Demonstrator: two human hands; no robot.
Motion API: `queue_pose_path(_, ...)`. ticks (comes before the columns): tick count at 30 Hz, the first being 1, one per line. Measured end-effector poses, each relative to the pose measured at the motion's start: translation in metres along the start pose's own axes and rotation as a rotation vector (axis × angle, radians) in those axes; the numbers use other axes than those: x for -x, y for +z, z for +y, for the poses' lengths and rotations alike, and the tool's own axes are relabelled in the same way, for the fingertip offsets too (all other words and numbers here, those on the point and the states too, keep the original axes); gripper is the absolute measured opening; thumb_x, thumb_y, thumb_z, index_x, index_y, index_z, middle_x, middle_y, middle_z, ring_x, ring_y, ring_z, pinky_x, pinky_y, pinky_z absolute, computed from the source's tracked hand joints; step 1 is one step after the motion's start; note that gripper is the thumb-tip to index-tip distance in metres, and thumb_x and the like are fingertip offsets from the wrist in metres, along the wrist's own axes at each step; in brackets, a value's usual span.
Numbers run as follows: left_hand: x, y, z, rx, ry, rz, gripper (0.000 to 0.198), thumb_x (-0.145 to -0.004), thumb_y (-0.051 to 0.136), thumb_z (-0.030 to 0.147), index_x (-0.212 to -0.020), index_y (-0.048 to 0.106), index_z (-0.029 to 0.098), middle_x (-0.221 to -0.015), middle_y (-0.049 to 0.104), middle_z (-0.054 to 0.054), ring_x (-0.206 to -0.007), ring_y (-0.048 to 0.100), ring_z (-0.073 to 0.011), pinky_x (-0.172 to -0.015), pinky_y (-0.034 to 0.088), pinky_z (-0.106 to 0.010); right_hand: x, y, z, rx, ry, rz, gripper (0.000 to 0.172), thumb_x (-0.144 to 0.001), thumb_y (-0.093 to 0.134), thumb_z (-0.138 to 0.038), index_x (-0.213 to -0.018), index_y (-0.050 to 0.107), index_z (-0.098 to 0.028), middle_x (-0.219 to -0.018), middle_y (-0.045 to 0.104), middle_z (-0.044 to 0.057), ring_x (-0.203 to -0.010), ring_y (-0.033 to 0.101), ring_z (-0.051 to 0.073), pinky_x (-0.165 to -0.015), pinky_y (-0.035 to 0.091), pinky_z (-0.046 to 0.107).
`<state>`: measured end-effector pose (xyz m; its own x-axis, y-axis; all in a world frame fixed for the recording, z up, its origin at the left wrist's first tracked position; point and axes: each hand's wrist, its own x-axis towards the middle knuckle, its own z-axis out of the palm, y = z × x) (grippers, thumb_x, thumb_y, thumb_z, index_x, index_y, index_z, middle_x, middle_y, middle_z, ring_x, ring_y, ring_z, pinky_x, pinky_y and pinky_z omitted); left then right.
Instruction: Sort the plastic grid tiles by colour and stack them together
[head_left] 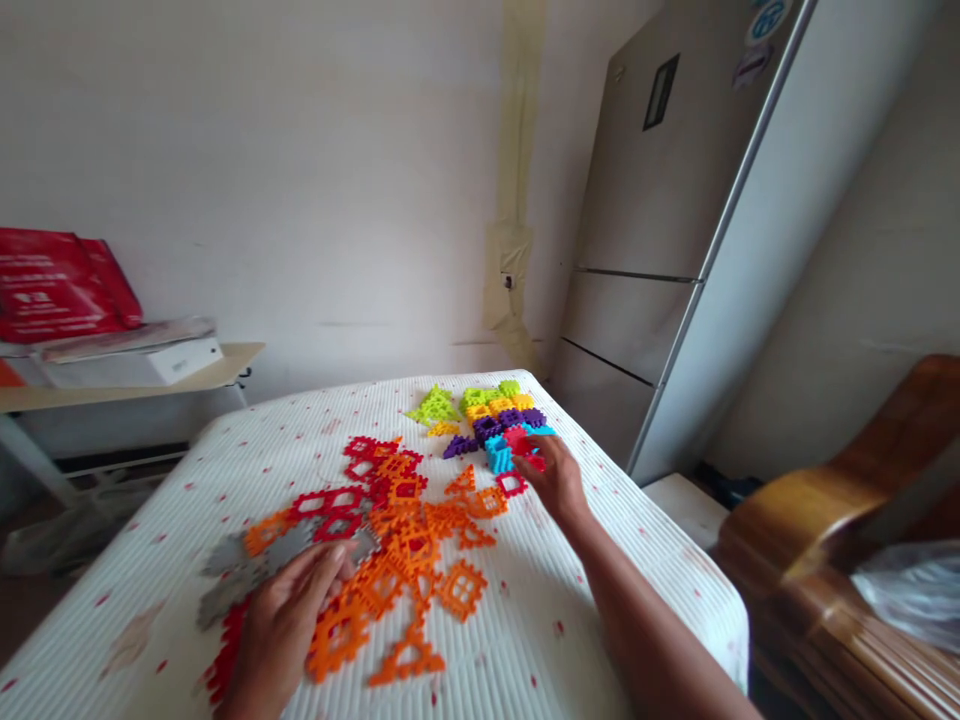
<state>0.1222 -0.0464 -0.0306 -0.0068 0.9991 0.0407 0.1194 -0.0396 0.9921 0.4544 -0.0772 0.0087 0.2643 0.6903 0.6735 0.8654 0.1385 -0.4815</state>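
My right hand (556,482) reaches to the far right of the table, its fingers closed on a red interlocking plastic tile (517,438) beside the stacked light blue tiles (498,455). Another red tile (511,484) lies just below those fingers. My left hand (289,610) hovers low over the loose pile, thumb and fingers pressed together; what is between them, if anything, is hidden. Around it are grey tiles (281,548), orange tiles (409,545) and more red tiles (341,500), overlapping one another.
Purple tiles (510,424), yellow tiles (499,406) and green tiles (435,405) sit at the far end of the table (547,640). A fridge (645,260) stands at back right, a wooden chair (832,540) on the right. A side table (232,365) holds a red bag (64,285).
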Motion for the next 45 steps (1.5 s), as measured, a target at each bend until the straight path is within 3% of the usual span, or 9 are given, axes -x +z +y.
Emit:
queue_pose_path(3,-0.001,0.001,0.0,-0.004,-0.009,0.019,0.047,-0.063,0.063,0.059,-0.084,0.068,0.018,-0.068,0.063,-0.001,-0.064,0.055,-0.0162,-0.059,0.047,-0.024,-0.005,-0.016,0.045,0.169,0.198,-0.005,0.024,-0.077,0.058,-0.033,-0.093,0.064,-0.016,-0.092,0.063,0.008,-0.08,0.059,0.019,-0.074,0.044,0.029)
queue_pose_path(7,-0.004,0.0,-0.005,-0.025,-0.01,0.021,0.044,-0.063,0.063,0.058,-0.084,0.069,0.02,-0.07,0.065,-0.002,-0.067,0.058,-0.0179,-0.06,0.048,-0.025,0.0,-0.022,0.067,0.36,0.359,-0.108,0.025,-0.079,0.055,-0.03,-0.097,0.065,-0.016,-0.093,0.063,0.008,-0.085,0.059,0.018,-0.076,0.042,0.026)
queue_pose_path(11,-0.006,-0.003,-0.011,-0.049,-0.011,0.025,0.045,-0.063,0.064,0.057,-0.087,0.069,0.02,-0.072,0.066,-0.003,-0.069,0.06,-0.0185,-0.06,0.049,-0.024,0.002,-0.016,0.066,0.538,0.454,-0.214,0.029,-0.081,0.052,-0.034,-0.101,0.064,-0.017,-0.096,0.063,0.009,-0.088,0.058,0.02,-0.074,0.04,0.027)
queue_pose_path(17,-0.005,-0.004,-0.007,-0.072,-0.031,0.041,0.05,-0.059,0.065,0.06,-0.088,0.068,0.019,-0.073,0.067,-0.003,-0.073,0.062,-0.0203,-0.062,0.05,-0.025,0.001,-0.008,0.067,0.629,0.447,-0.256,0.03,-0.081,0.051,-0.039,-0.1,0.062,-0.018,-0.098,0.062,0.01,-0.095,0.056,0.023,-0.073,0.039,0.031)
queue_pose_path(45,0.0,0.0,0.001,-0.011,0.012,0.019,0.045,-0.061,0.067,0.055,-0.083,0.068,0.016,-0.066,0.064,-0.002,-0.065,0.059,-0.0177,-0.059,0.047,-0.024,0.007,-0.014,0.068,0.566,0.579,-0.327,0.042,-0.081,0.049,-0.043,-0.116,0.054,-0.02,-0.11,0.061,0.009,-0.099,0.058,0.024,-0.076,0.042,0.033)
